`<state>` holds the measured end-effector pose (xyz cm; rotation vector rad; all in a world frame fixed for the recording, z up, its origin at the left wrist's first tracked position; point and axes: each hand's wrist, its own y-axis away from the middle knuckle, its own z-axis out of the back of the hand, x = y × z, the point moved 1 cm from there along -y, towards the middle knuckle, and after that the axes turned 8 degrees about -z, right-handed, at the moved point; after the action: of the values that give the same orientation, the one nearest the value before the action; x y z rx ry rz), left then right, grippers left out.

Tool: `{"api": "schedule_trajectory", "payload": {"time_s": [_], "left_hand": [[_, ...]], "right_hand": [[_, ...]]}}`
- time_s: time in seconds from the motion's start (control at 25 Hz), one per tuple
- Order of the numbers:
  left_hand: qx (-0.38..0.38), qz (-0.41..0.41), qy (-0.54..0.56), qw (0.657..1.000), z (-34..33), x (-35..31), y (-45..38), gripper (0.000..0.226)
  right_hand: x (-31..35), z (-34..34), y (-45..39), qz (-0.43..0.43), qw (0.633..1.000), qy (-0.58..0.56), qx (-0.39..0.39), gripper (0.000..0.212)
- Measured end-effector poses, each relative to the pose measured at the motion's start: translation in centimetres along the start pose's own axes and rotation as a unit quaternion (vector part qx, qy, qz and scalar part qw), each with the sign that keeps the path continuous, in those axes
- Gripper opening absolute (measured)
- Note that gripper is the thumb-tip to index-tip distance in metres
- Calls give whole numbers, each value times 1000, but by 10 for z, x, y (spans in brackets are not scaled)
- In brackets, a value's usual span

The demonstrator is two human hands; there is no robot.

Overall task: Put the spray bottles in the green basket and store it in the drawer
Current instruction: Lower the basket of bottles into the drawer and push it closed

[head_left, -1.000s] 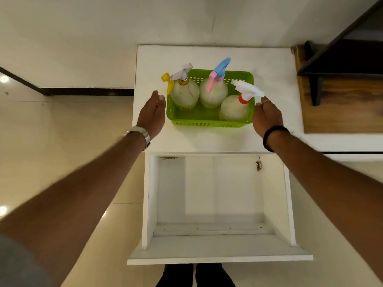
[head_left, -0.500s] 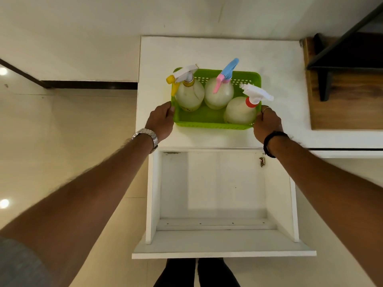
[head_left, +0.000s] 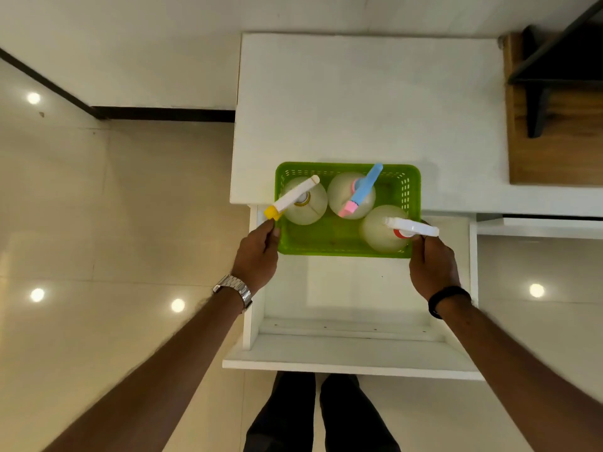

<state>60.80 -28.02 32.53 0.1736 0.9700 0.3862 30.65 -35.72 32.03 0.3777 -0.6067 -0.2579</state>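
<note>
Item: green basket (head_left: 339, 244), three spray bottles (head_left: 350, 195) upright inside, held above the open drawer (head_left: 352, 350). Our left hand (head_left: 256, 256) and right hand (head_left: 430, 261) grasp its ends. We lower level, clearing the drawer walls.

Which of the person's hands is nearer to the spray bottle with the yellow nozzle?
The left. The left hand grips the green basket at its left end, just below the yellow-nozzle bottle. The right hand holds the opposite end.
</note>
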Motion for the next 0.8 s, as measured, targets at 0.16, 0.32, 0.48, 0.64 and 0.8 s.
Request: {"api": "schedule_trajectory", "payload": {"time_s": [0.16, 0.32, 0.48, 0.64, 0.8], "left_hand": [[-13, 43, -8, 999, -21, 21, 50, 21], [4, 104, -27, 994, -48, 48, 84, 27], [21, 161, -36, 986, -64, 77, 100, 18], [-8, 253, -14, 967, -79, 111, 102, 13], [47, 307, 20, 950, -102, 150, 96, 25]], "right_hand": [[-31, -4, 44, -4, 999, -21, 29, 42], [-68, -17, 72, -42, 997, 0, 62, 45], [-102, -39, 81, -80, 989, 36, 123, 42], [-124, -74, 71, -120, 976, 22, 180, 27], [-144, -117, 48, -200, 957, -31, 208, 28]]}}
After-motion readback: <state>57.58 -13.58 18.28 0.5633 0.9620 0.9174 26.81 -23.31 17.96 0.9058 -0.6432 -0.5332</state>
